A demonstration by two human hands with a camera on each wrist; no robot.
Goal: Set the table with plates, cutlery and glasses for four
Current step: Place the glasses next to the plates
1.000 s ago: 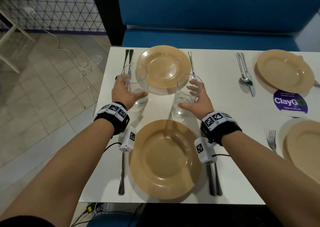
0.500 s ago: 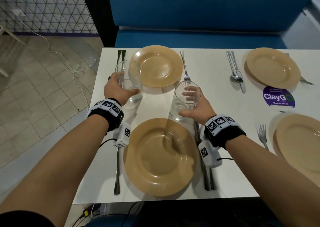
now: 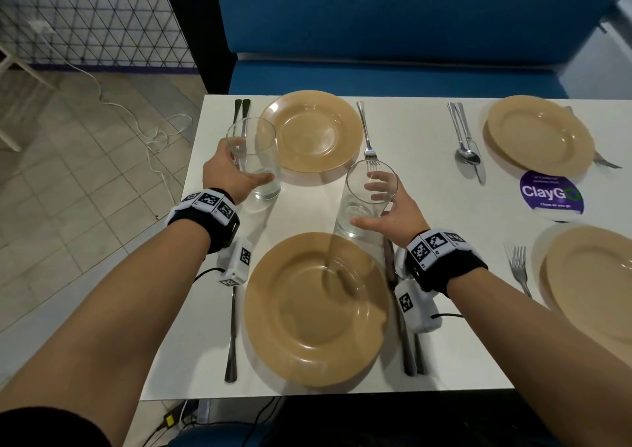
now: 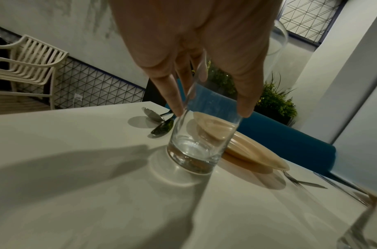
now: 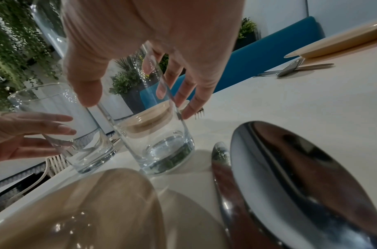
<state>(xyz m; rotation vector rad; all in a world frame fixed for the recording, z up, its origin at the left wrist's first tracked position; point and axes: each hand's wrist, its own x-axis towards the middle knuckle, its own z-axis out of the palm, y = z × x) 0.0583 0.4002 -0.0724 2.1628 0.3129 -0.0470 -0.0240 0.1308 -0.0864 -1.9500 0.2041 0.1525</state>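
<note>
Though empty, glass (image 4: pixel 196 148) w/ thick base.

Right hand (image 3: pixel 400 214): fingers (image 5: pixel 194 102), earlier wrapped round the clear straight-sided drinking glass (image 3: pixel 357 209), are now spread open around it. The glass's base now sits closer to the rim of the near tan round plate (image 3: pixel 314 310) on the white worktop (image 3: pixel 307 207).

Clear glass tumblers (image 3: pixel 260 146), glossy plates (image 3: pixel 314 310) and polished metal cutlery (image 3: pixel 466 146) sit on a smooth table (image 3: pixel 444 190).
</note>
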